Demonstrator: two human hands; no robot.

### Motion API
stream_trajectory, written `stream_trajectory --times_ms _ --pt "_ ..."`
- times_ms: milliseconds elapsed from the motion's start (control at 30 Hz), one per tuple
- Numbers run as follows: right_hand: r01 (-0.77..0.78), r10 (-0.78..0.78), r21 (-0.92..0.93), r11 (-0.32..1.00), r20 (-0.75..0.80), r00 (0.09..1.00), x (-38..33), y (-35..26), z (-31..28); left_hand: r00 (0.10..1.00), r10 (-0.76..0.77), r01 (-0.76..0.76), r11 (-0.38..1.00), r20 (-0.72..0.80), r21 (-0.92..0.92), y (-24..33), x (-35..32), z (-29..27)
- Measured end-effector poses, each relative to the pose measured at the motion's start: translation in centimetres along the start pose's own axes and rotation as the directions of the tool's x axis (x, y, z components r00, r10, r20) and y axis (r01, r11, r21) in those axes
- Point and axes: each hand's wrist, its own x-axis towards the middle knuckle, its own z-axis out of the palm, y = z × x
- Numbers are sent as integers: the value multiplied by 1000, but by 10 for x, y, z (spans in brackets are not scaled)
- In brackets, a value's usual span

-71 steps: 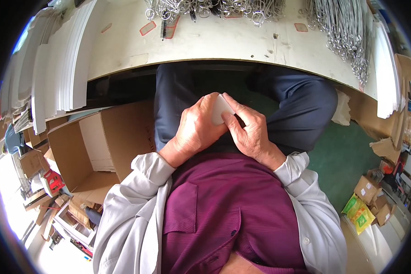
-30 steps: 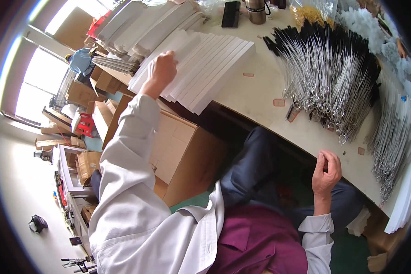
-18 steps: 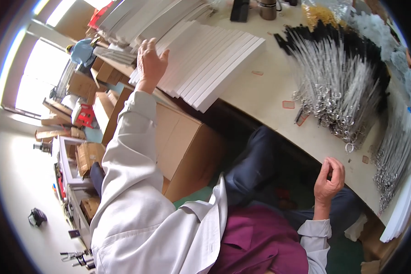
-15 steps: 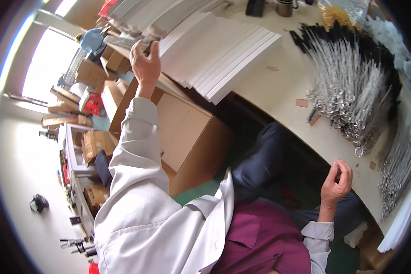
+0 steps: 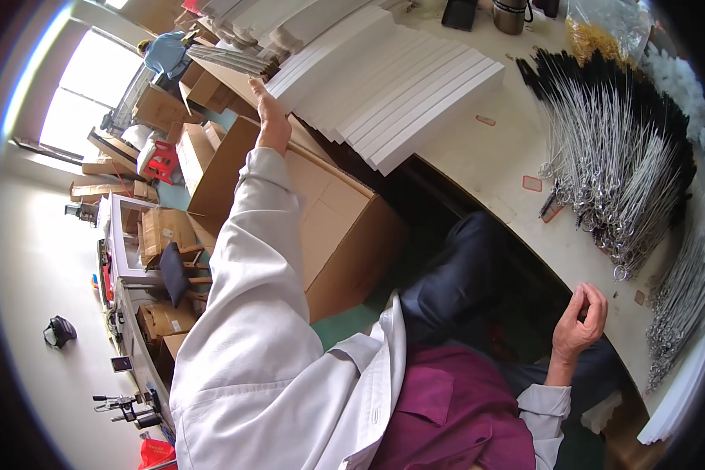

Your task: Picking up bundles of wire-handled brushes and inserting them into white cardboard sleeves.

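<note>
My left hand [image 5: 272,119] is stretched out at the far left, beside the left end of a row of long white folded cartons [image 5: 399,86]. Its visible finger is straight; the others are partly hidden. Just beyond the fingertips lies a bundle of thin pale strips [image 5: 229,58], and whether I touch it is not clear. My right hand [image 5: 580,325] rests by the table's near edge, fingers curled together, with nothing visible in them. Past it lies a heap of thin wire brushes [image 5: 619,157] with ring ends toward me and black bristles at the far side.
Another wire bundle [image 5: 685,305] lies at the right. A large open cardboard box [image 5: 345,227] stands below the table edge at left. A metal cup [image 5: 510,16] and a clear bag of yellow pieces [image 5: 603,35] sit at the back. A person in blue [image 5: 164,55] is far left.
My left hand has turned edge-on, its finger and thumb no longer seen spread apart. The view has shifted slightly. My right hand stays curled in about the same place.
</note>
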Motion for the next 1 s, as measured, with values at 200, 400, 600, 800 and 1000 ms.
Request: stream_trajectory --times_ms 200,400,600,800,1000 --pt "-11 11 -18 1000 -8 1000 0 0 -2 994 23 -19 999 -106 35 1 -7 7" --pt "44 -44 1 999 -90 995 10 -11 -4 997 -2 9 997 -82 82 -39 -45 -76" --pt "-30 62 315 949 -90 994 15 -14 -25 955 -245 246 969 169 15 -82 -14 -107" --pt "-181 112 -156 971 -369 922 -9 43 -154 905 -276 42 815 324 577 -141 -178 -64" --pt "-471 298 -765 440 -371 880 -60 161 -292 509 564 -850 211 650 483 -31 -202 -34"
